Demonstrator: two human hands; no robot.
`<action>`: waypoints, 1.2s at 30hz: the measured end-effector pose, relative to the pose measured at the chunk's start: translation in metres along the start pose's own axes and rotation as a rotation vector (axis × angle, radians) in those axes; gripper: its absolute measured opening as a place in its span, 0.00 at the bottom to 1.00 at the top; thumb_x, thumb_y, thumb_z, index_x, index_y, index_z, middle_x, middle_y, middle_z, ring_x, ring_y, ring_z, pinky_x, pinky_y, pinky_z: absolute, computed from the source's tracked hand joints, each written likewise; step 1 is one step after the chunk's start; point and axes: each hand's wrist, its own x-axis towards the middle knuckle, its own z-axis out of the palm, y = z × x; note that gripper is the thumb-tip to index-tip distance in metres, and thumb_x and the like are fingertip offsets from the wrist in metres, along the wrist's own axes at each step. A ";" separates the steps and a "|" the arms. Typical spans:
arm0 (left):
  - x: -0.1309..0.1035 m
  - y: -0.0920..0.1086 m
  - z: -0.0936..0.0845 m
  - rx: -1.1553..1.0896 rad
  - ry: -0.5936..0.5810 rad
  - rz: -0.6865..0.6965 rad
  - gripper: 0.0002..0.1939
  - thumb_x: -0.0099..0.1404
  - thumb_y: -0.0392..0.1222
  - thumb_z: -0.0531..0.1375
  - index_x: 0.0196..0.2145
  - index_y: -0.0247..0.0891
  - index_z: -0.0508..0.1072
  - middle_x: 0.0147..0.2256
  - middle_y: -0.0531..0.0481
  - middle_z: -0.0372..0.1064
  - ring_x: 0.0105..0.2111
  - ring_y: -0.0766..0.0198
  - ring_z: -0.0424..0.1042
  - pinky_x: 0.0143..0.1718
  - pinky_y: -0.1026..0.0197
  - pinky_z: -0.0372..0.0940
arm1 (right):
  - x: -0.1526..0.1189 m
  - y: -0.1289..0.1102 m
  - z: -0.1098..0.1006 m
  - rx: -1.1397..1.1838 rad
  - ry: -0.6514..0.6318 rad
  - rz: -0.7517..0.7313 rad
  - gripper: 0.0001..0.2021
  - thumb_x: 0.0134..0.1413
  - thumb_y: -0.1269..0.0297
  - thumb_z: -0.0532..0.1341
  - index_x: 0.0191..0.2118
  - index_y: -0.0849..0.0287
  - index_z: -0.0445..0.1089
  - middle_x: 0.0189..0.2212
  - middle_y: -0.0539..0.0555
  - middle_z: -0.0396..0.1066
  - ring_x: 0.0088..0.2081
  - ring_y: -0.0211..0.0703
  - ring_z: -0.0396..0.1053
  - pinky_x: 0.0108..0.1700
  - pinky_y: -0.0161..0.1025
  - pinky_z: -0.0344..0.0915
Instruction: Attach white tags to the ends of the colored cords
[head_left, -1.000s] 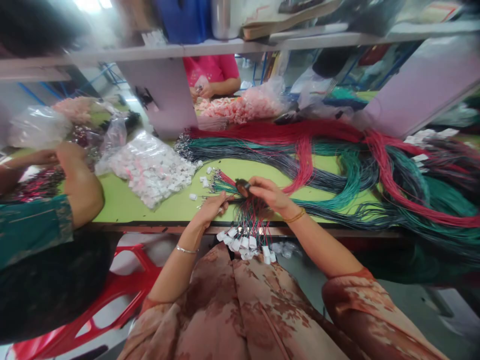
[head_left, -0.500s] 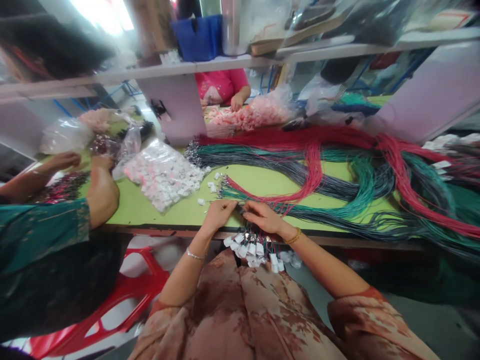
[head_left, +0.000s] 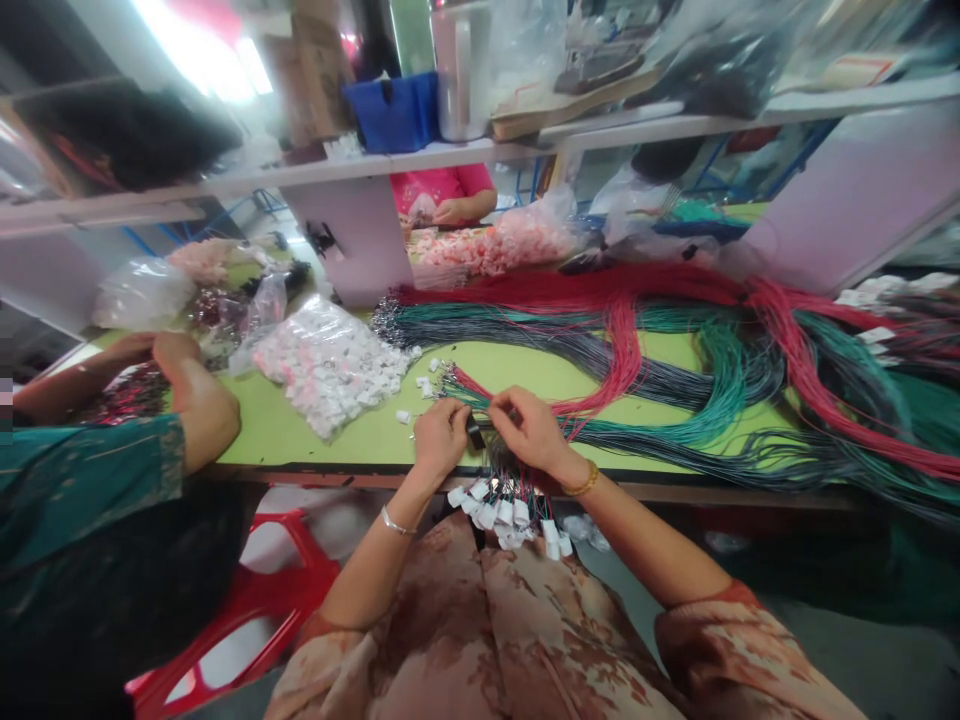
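A small black roll (head_left: 475,433) is near the table (head_left: 300,453) edge, where thin wires (head_left: 517,484) ending in white connectors (head_left: 505,513) hang down.

On the wearer (head_left: 480,630), one left hand (head_left: 441,438), one right hand (head_left: 526,430) and two bracelets (head_left: 394,522) are counted, plus one held black piece (head_left: 475,433), one blue bin (head_left: 394,115) and one red chair (head_left: 281,588).

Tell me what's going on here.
Over a green tabletop, the person's left hand has a small black object at its fingertips; the right hand is close beside it, its grip hard to see. Below them, small wired white plastic connectors reach past the front edge. Long red, green and grey wires spread to the right; a clear plastic bag of white pieces lies left.
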 end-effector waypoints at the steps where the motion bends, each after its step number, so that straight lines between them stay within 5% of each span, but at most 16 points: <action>1: -0.001 -0.001 0.000 0.011 -0.003 0.025 0.08 0.60 0.38 0.59 0.23 0.40 0.72 0.24 0.49 0.65 0.27 0.61 0.61 0.34 0.61 0.53 | 0.007 0.002 0.000 0.012 0.011 0.030 0.09 0.59 0.58 0.56 0.36 0.58 0.67 0.33 0.55 0.69 0.35 0.43 0.65 0.38 0.38 0.60; 9: -0.003 -0.005 0.001 0.233 -0.055 0.371 0.08 0.62 0.39 0.58 0.25 0.39 0.71 0.25 0.46 0.65 0.29 0.60 0.64 0.36 0.58 0.54 | 0.063 0.018 0.032 0.562 -0.572 0.393 0.15 0.46 0.53 0.63 0.28 0.63 0.69 0.23 0.49 0.68 0.26 0.35 0.62 0.31 0.34 0.58; 13: -0.008 -0.011 0.003 0.428 -0.001 0.403 0.09 0.66 0.39 0.53 0.29 0.38 0.69 0.27 0.46 0.68 0.30 0.61 0.66 0.34 0.59 0.55 | 0.067 0.006 0.038 0.779 -0.374 0.507 0.16 0.33 0.61 0.69 0.30 0.61 0.67 0.19 0.45 0.67 0.23 0.33 0.62 0.29 0.33 0.58; 19: -0.015 -0.013 0.007 0.161 -0.010 -0.094 0.06 0.65 0.41 0.52 0.30 0.40 0.60 0.21 0.56 0.61 0.20 0.66 0.62 0.25 0.64 0.53 | 0.049 -0.012 0.033 0.924 -0.005 0.451 0.21 0.35 0.63 0.68 0.37 0.57 0.60 0.21 0.44 0.71 0.25 0.36 0.69 0.32 0.35 0.63; 23: -0.016 -0.010 0.005 0.042 -0.102 -0.212 0.02 0.65 0.39 0.51 0.34 0.41 0.59 0.18 0.60 0.55 0.18 0.67 0.59 0.24 0.65 0.52 | 0.027 -0.019 0.028 0.990 0.091 0.413 0.23 0.39 0.60 0.69 0.39 0.55 0.57 0.25 0.45 0.73 0.28 0.38 0.71 0.36 0.37 0.65; 27: -0.020 -0.007 0.002 0.293 -0.110 -0.162 0.05 0.64 0.36 0.50 0.39 0.39 0.63 0.24 0.53 0.65 0.24 0.63 0.66 0.29 0.62 0.54 | 0.005 -0.022 0.024 0.960 0.112 0.428 0.19 0.46 0.52 0.66 0.38 0.55 0.60 0.24 0.47 0.72 0.28 0.38 0.69 0.36 0.37 0.66; 31: -0.024 -0.005 -0.001 0.528 -0.154 -0.103 0.13 0.65 0.36 0.49 0.47 0.37 0.64 0.31 0.46 0.71 0.30 0.57 0.71 0.33 0.59 0.57 | -0.013 -0.016 0.023 0.809 0.046 0.524 0.19 0.52 0.44 0.60 0.30 0.58 0.65 0.20 0.48 0.68 0.22 0.36 0.63 0.24 0.34 0.59; 36: -0.026 -0.007 -0.006 0.597 -0.308 0.059 0.10 0.63 0.35 0.48 0.33 0.38 0.69 0.32 0.44 0.71 0.35 0.58 0.70 0.38 0.59 0.59 | -0.017 -0.005 0.021 0.667 -0.237 0.641 0.19 0.49 0.47 0.60 0.23 0.60 0.66 0.15 0.47 0.64 0.15 0.31 0.53 0.17 0.32 0.46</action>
